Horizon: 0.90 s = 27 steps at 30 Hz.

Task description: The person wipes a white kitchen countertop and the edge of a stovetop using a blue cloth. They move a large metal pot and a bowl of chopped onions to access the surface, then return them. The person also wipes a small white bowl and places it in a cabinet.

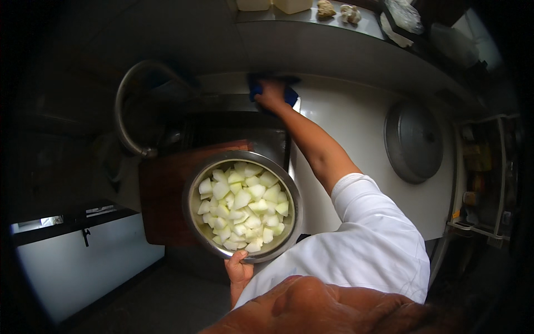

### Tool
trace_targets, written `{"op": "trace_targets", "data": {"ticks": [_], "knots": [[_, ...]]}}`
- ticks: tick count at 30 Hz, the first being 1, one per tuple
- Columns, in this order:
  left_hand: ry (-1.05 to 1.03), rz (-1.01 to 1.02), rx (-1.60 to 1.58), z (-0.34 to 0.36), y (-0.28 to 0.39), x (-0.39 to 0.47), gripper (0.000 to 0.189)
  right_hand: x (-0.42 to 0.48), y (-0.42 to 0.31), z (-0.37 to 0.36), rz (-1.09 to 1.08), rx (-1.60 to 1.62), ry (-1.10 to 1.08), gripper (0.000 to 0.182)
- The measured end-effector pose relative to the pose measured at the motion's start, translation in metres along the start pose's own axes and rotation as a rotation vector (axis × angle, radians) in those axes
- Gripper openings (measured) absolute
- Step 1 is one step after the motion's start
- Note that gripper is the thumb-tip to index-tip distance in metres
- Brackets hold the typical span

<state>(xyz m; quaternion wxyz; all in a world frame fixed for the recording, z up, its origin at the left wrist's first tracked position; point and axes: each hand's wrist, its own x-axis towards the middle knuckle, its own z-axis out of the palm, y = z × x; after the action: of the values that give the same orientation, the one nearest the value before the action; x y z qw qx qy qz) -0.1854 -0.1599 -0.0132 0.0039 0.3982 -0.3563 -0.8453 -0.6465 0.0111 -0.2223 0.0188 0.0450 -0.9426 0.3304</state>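
My left hand [238,267] grips the near rim of a round metal bowl [297,208], its thumb over the edge. Pale green-white chunks of a peeled vegetable or melon [242,204] fill much of the bowl, which is held in front of my body. My right hand [273,95] is stretched out to the back of the counter, beyond the sink's far right corner. It is blurred and holds a dark blue cloth [292,96] against the surface. Beneath the bowl, partly hidden by it, a reddish-brown wooden cutting board [167,200] lies across the dark sink [267,140].
A curved metal faucet [121,104] arches at the left. On the white counter [333,108], a large grey metal lid [413,142] lies to the right. Ginger [326,9] and garlic [350,14] sit on the ledge above. A wire rack [479,175] stands at far right.
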Motion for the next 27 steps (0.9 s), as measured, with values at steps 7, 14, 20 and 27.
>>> {"op": "trace_targets", "data": {"ticks": [7, 14, 20, 27], "knots": [[0.043, 0.035, 0.025, -0.011, -0.009, -0.001, 0.074, -0.007, -0.056, 0.029, -0.254, -0.189, -0.258, 0.065], [0.009, 0.027, -0.015, -0.006, -0.004, 0.004, 0.064, -0.115, -0.035, -0.04, -0.323, -0.118, -0.178, 0.06], [-0.112, 0.045, -0.019, -0.005, 0.001, 0.016, 0.059, -0.196, -0.028, -0.089, -0.144, -0.076, -0.038, 0.05], [-0.249, 0.023, -0.026, -0.001, 0.006, 0.032, 0.057, -0.294, -0.036, -0.139, 0.005, -0.068, 0.055, 0.057]]}}
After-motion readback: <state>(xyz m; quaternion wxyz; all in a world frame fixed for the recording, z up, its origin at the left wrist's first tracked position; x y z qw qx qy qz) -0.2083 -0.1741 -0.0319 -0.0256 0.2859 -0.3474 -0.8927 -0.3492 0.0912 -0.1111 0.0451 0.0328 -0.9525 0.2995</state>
